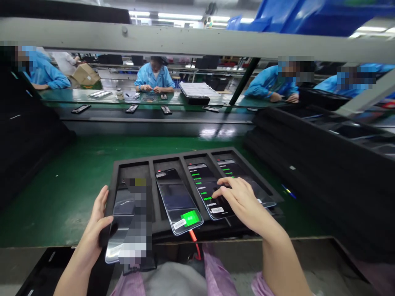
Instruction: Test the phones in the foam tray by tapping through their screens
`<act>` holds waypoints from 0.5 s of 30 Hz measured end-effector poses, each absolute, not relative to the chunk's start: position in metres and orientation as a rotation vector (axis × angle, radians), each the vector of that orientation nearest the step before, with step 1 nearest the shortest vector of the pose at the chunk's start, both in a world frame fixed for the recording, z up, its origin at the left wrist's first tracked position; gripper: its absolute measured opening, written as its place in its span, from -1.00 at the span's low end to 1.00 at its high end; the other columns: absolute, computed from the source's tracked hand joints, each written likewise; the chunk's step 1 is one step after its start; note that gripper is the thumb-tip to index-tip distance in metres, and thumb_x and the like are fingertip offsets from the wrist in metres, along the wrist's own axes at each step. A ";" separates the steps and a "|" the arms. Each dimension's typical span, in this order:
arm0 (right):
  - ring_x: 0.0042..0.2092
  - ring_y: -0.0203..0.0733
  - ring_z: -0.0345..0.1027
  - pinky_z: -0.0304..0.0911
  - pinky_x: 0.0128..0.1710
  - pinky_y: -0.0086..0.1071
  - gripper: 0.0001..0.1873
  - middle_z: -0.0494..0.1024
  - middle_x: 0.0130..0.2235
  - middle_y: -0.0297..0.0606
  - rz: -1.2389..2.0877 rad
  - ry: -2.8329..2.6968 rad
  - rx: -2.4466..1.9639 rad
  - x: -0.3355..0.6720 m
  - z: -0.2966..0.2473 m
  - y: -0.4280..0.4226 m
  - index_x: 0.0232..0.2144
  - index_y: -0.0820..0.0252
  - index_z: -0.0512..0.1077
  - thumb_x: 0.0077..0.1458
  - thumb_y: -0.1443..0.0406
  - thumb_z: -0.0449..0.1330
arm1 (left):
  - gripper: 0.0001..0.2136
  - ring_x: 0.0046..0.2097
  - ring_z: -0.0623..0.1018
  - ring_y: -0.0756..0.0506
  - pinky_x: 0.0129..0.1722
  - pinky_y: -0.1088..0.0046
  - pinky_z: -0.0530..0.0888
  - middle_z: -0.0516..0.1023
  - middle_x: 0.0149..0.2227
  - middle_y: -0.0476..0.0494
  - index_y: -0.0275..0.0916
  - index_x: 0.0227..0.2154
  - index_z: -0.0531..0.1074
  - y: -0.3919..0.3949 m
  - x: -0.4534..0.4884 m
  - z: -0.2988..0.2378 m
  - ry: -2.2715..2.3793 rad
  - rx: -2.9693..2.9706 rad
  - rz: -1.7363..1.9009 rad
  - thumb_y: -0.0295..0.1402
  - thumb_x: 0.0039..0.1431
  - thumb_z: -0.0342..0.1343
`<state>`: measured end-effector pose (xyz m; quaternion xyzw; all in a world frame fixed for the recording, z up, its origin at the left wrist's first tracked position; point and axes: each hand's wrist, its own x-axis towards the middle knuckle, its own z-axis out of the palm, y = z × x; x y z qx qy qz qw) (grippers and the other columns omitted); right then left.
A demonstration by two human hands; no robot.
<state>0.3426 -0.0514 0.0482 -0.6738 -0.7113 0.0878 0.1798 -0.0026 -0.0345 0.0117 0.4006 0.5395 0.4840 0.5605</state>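
Note:
A black foam tray [151,176] with phones in its compartments lies at the green bench's near edge. My left hand [94,228] grips its left side, thumb on top, beside the leftmost phone [119,230], whose screen is partly blurred. A second phone [174,195] shows a green patch near its bottom, with a red cable plugged in below. Over the third phone [200,183], my right hand [240,197] has its fingers extended, fingertips at the screen, which lists green and white lines. It partly covers the fourth phone [226,166], showing a similar list.
Stacked black foam trays [314,164] rise at the right, and a dark stack [27,123] stands left. Beyond the bench, a conveyor [185,119] carries several phone parts. Several people in blue [154,78] sit across it. A pale beam [185,39] crosses above.

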 end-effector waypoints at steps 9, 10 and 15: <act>0.12 -0.09 0.15 -0.12 0.21 0.06 -0.51 0.35 -0.03 -0.17 0.149 -1.867 -1.987 0.342 0.043 -0.036 -0.22 0.07 0.50 0.27 0.22 -0.24 | -0.26 0.29 0.03 -0.26 0.26 0.19 0.00 0.03 0.29 0.05 0.02 0.23 -0.01 -0.029 -0.001 0.003 1.347 0.990 1.185 -0.10 -0.06 0.09; 0.12 -0.10 0.14 -0.15 0.22 0.07 -0.51 0.35 -0.03 -0.18 0.175 -1.875 -1.954 0.343 0.044 -0.038 -0.22 0.06 0.50 0.27 0.21 -0.24 | -0.25 0.29 0.03 -0.25 0.27 0.24 -0.02 0.04 0.29 0.05 0.00 0.23 0.00 -0.029 0.000 0.002 1.354 0.983 1.210 -0.10 -0.08 0.09; 0.17 -0.12 0.09 -0.28 0.25 0.12 -0.50 0.32 0.03 -0.23 0.319 -1.976 -1.808 0.348 0.049 -0.055 -0.30 0.01 0.51 0.28 0.21 -0.24 | -0.21 0.28 0.06 -0.23 0.26 0.36 -0.01 0.08 0.27 0.14 0.03 0.21 0.05 -0.026 0.002 -0.003 1.376 0.964 1.244 -0.04 -0.18 0.11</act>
